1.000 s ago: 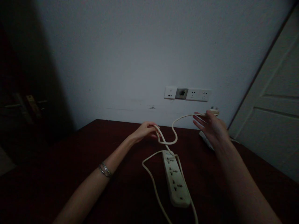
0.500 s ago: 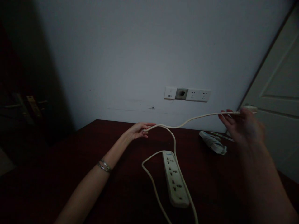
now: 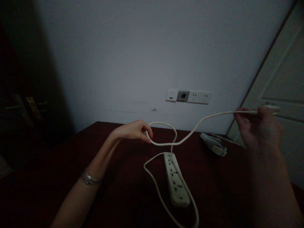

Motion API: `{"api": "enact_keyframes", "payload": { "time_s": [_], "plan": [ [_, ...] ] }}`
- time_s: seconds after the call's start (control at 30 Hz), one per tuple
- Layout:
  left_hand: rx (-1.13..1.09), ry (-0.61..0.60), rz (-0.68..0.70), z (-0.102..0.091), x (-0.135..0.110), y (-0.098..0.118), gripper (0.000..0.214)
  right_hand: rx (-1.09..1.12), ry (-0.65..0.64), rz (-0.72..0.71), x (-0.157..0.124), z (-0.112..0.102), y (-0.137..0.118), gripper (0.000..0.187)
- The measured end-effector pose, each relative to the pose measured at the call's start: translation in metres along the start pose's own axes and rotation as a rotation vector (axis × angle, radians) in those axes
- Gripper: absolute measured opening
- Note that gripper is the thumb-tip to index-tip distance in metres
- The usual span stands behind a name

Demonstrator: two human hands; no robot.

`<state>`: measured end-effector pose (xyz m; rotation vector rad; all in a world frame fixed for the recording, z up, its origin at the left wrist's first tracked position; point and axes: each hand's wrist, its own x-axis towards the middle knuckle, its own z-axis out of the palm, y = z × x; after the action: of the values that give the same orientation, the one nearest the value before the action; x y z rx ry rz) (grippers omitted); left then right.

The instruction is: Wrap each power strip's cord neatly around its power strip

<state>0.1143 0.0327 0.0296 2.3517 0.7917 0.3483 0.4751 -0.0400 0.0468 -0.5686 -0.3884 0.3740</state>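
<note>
A white power strip (image 3: 178,190) lies lengthwise on the dark red table, its cord looping around and across it. My left hand (image 3: 137,130), with a bracelet on the wrist, pinches the white power cord (image 3: 163,144) above the table left of the strip. Between my hands the cord hangs in a shallow sag. My right hand (image 3: 263,126), raised at the right, grips the plug (image 3: 274,109) at the cord's end; its prongs are too dim and blurred to make out.
Wall sockets (image 3: 199,97) and a grey-framed outlet (image 3: 182,96) sit on the wall behind the table. A bundled grey cable (image 3: 213,145) rests at the table's right rear. A white panelled door (image 3: 285,85) stands at the right, a dark door with a handle (image 3: 33,106) at the left.
My right hand has moved right with the plug. My left hand has turned over, palm down, still pinching the cord. The cord between them sags lower, and another stretch now crosses the strip.
</note>
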Motion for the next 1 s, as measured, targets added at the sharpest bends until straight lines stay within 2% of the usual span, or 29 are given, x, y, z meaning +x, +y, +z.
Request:
{"api": "enact_keyframes", "payload": {
  "time_s": [0.07,0.17,0.3,0.43,0.6,0.77,0.83,0.9,1.0],
  "plan": [
    [0.217,0.173,0.080,0.000,-0.016,0.018,0.017,0.046,-0.001,0.009,-0.002,0.001,-0.004,0.025],
    [0.430,0.367,0.182,0.002,-0.040,0.039,0.013,0.097,-0.019,0.042,-0.008,0.003,-0.013,0.024],
    [0.641,0.514,0.327,-0.002,-0.066,0.055,0.013,0.140,-0.062,0.073,-0.020,0.006,-0.024,0.024],
    [0.746,0.590,0.474,-0.022,-0.079,0.056,0.013,0.142,-0.065,0.167,-0.028,0.009,-0.023,0.023],
    [0.534,0.566,0.559,-0.052,-0.086,0.042,0.022,0.098,-0.137,0.358,-0.029,0.012,0.000,0.024],
    [0.164,0.819,0.447,-0.069,-0.085,0.033,0.033,0.025,-0.287,0.493,-0.039,0.020,0.018,0.021],
    [-0.042,0.849,0.372,-0.073,-0.084,0.032,0.034,-0.023,-0.336,0.500,-0.045,0.028,0.015,0.020],
    [-0.195,0.804,0.281,-0.080,-0.084,0.031,0.033,-0.062,-0.367,0.456,-0.050,0.037,0.006,0.021],
    [-0.274,0.643,0.157,-0.095,-0.091,0.029,0.027,-0.108,-0.405,0.345,-0.051,0.051,-0.017,0.025]
  ]
}}
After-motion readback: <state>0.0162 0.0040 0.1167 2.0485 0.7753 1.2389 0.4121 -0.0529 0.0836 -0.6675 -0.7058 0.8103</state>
